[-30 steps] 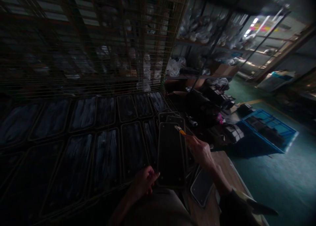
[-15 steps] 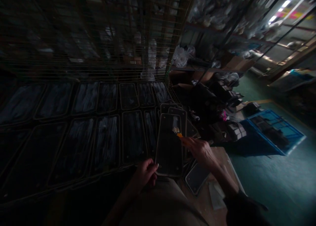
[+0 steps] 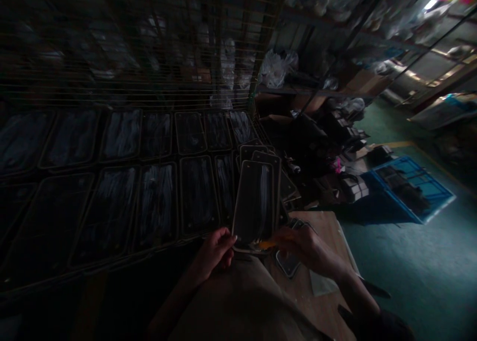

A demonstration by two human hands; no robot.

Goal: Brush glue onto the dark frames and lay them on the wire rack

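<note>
A dark rectangular panel (image 3: 255, 202) with a pale rim lies lengthwise in front of me, with wet brush streaks down its right side. My left hand (image 3: 215, 252) pinches its near left corner, fingers closed on the rim. My right hand (image 3: 303, 244) grips a small orange-handled brush (image 3: 265, 243), whose tip rests at the panel's near edge. More such panels (image 3: 264, 157) are stacked just beyond it.
Two rows of streaked dark panels (image 3: 156, 202) cover the rack to the left. A wire grid (image 3: 149, 58) rises behind them. A wooden tabletop (image 3: 324, 232) lies under my right arm. Cluttered shelves (image 3: 316, 83) and a blue crate (image 3: 410, 187) stand on the right.
My right hand has drawn the brush from the panel's far end down to its near edge, leaving wet streaks. My left hand has stayed on the near corner.
</note>
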